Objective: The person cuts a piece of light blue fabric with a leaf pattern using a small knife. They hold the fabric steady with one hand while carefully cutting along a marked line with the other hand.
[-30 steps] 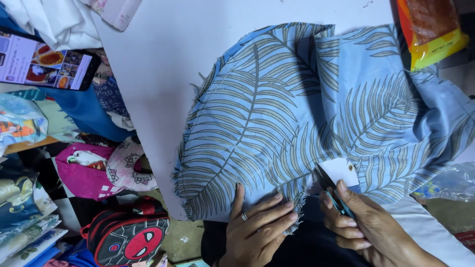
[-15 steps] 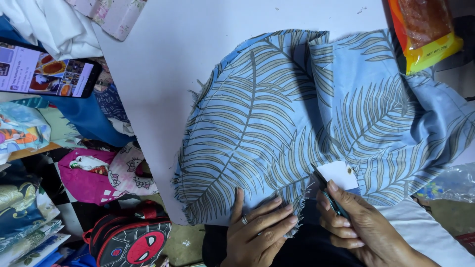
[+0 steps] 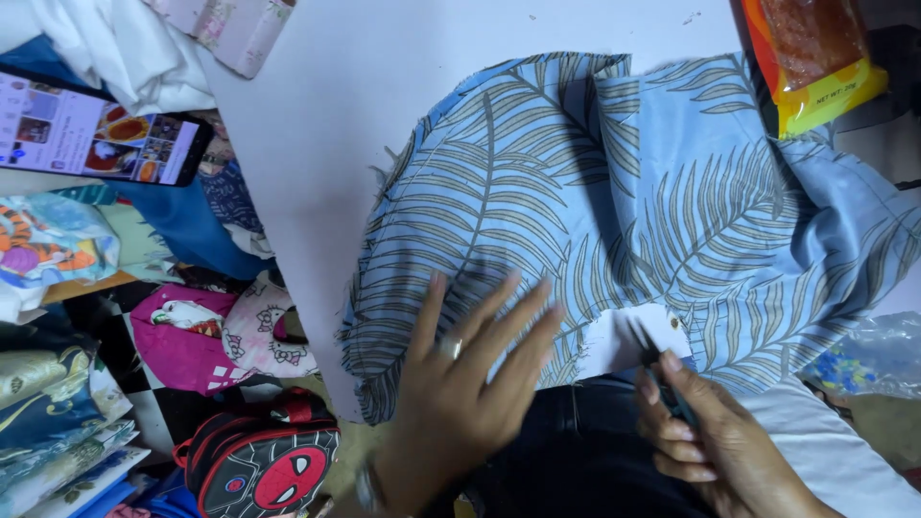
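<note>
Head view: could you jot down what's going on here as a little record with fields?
Surface: white table
Main thing: blue leaf-print fabric, spread on the table
Left hand: flat on the fabric, fingers spread, ring on one finger
Right hand: holds scissors, blades open at the fabric's near edge
Top right: orange and yellow packet
Top left: phone, screen lit
Below left: red and black backpack, piled cloths
</note>
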